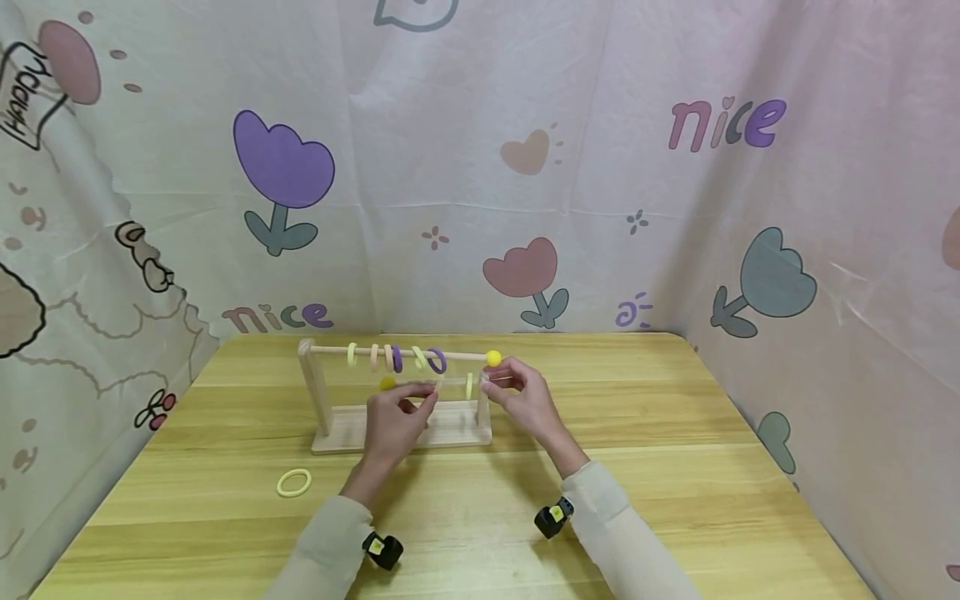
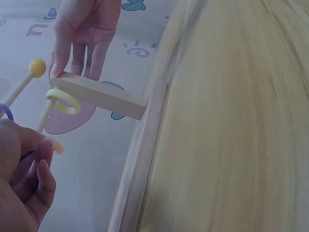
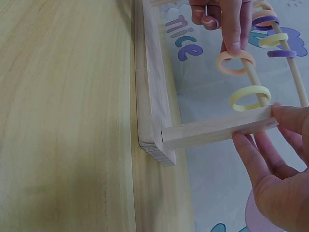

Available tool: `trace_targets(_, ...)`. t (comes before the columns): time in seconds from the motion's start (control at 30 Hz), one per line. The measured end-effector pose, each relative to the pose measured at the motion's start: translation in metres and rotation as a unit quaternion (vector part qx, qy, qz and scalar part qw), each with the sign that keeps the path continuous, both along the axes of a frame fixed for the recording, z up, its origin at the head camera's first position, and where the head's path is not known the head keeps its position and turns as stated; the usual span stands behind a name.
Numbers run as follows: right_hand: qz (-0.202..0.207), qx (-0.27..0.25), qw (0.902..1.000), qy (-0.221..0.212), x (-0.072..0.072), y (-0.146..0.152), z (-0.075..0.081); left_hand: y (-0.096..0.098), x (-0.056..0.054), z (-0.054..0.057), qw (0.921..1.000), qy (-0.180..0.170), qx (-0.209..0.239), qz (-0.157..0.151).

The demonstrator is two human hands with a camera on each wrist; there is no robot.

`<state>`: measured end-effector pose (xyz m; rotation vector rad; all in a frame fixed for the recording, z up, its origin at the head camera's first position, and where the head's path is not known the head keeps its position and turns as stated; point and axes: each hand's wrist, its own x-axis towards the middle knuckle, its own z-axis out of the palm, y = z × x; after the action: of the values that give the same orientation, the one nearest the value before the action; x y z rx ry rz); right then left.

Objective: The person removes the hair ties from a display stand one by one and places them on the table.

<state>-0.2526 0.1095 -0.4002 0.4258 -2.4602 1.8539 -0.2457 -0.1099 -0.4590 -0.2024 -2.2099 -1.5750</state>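
Observation:
A wooden stand [image 1: 453, 427] has two upright posts, each bearing a rod tipped with a yellow ball. My left hand [image 1: 395, 421] pinches a peach ring [image 3: 235, 71] between thumb and finger, around the lower rod [image 3: 252, 75]. Closer to the right post [image 3: 217, 129], a pale yellow ring [image 3: 251, 90] hangs on that same rod. My right hand [image 1: 528, 402] grips the top of this post, thumb on one side and fingers on the other. Several yellow, peach and purple rings, among them a purple ring [image 1: 397, 359], hang along the upper rod [image 1: 465, 356].
A loose pale yellow ring [image 1: 294, 496] lies flat on the wooden table [image 1: 637, 500], left of my left forearm. Behind the table hangs a printed curtain [image 1: 420, 275]. The upper rod's yellow ball [image 1: 493, 358] sits just beside my right fingers.

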Motion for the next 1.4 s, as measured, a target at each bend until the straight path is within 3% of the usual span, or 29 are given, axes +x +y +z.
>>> trace_targets(0.37, 0.001, -0.002, 1.0, 0.001, 0.001, 0.001, 0.0, -0.007, 0.002, 0.002, 0.9997, 0.01, -0.016, 0.017)
trace_targets(0.83, 0.005, -0.004, 1.0, -0.001, 0.001, 0.0, 0.001, -0.013, 0.005, 0.005, 0.9998, 0.008, 0.001, 0.018)
trace_targets(1.27, 0.002, 0.0, 0.9999, 0.011, 0.003, -0.001, 0.002, -0.02, 0.008, 0.008, 0.9993, 0.028, -0.007, 0.025)
trace_targets(1.4, 0.004, 0.006, 1.0, 0.0, -0.003, 0.0, -0.003, -0.023, 0.009, 0.008, 0.9989, 0.032, -0.017, 0.028)
